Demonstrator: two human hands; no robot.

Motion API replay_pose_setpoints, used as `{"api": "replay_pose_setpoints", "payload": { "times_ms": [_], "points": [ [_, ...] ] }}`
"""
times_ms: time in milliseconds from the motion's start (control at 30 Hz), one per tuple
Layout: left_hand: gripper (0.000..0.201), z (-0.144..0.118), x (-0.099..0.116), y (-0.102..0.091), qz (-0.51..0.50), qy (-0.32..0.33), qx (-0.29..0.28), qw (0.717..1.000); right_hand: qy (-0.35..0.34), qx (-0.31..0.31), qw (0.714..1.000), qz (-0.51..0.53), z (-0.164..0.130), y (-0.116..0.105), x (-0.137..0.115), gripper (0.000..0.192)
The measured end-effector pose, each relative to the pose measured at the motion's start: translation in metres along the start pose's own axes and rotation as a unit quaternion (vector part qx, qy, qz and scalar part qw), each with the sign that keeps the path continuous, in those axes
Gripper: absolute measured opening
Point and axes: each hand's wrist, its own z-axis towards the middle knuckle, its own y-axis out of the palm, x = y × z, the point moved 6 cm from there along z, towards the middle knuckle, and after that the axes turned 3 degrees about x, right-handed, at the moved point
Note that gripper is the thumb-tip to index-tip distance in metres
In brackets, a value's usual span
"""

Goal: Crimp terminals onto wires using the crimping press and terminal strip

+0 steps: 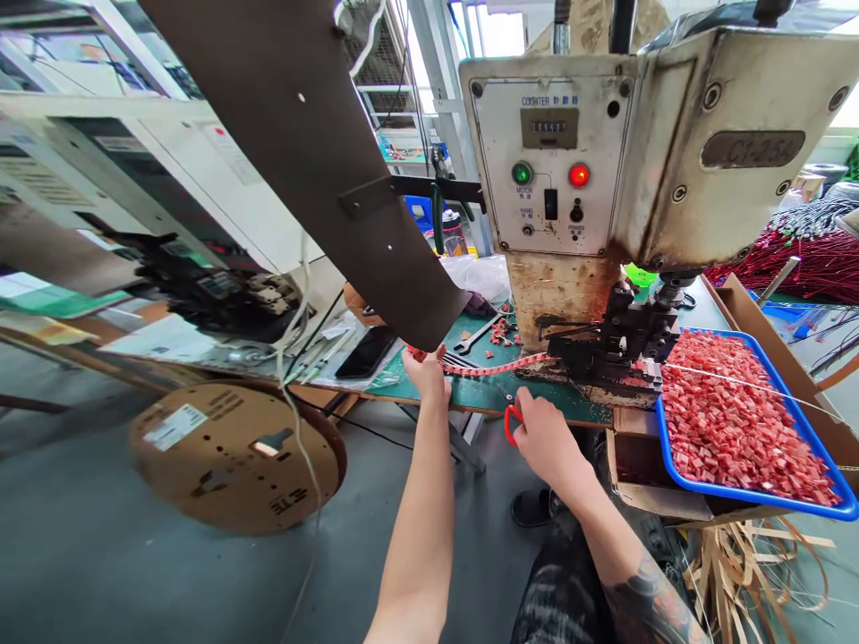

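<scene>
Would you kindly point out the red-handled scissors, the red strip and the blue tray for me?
Red-handled scissors [507, 427]: head view, on the red handle.
Red strip [497, 369]: head view, near mid-length.
Blue tray [758, 498]: head view, on the near rim.

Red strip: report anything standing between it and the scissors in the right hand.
Nothing visible. The scissors in the right hand point towards the strip; the dark plate hangs by the left hand, outside that gap.
</scene>
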Motion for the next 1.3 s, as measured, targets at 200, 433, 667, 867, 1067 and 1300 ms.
{"api": "replay_pose_setpoints", "payload": {
  "times_ms": [200, 433, 667, 867, 1067, 1300],
  "points": [
    [0.033, 0.002, 0.002, 0.0, 0.0, 0.002, -0.002, 1.0, -0.051, 0.011, 0.972, 0.231, -0.08, -0.008, 0.018, 0.025],
    [0.035, 0.003, 0.0, 0.001, 0.011, 0.001, -0.004, 1.0, 0.076, -0.02, 0.906, 0.416, -0.156, -0.006, 0.086, 0.046],
    [0.035, 0.002, 0.003, 0.001, 0.015, -0.001, 0.002, 1.0, 0.096, 0.042, 0.838, 0.535, -0.183, -0.008, 0.132, 0.076],
    [0.035, 0.001, 0.003, 0.001, 0.006, -0.011, 0.01, 1.0, 0.096, 0.084, 0.826, 0.549, -0.187, -0.012, 0.137, 0.085],
    [0.035, 0.001, 0.003, 0.001, 0.005, -0.014, 0.002, 1.0, 0.084, 0.109, 0.782, 0.607, -0.189, -0.02, 0.132, 0.072],
    [0.034, 0.002, 0.002, 0.002, 0.006, -0.007, -0.001, 1.0, 0.134, 0.149, 0.691, 0.694, -0.194, -0.044, 0.12, 0.054]
  ]
}}
